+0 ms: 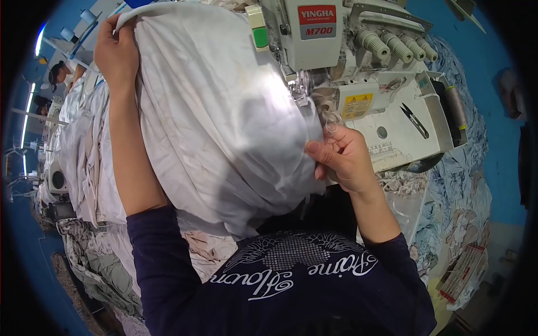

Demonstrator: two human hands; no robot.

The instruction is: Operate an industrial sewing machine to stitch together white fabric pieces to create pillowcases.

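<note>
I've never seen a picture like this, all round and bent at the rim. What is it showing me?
No robot here: these are a person's own two bare hands, seen from above by a wide fisheye camera worn on the head. That lens bends straight edges. The big off-white metal machine at the top is a sewing machine. A wide, pale grey-white cloth spreads in folds before it. The left hand grips the cloth's far edge; the right hand pinches its right edge, near the machine's small metal foot. On the pale flat work surface to the right lie slim black snips.
</note>
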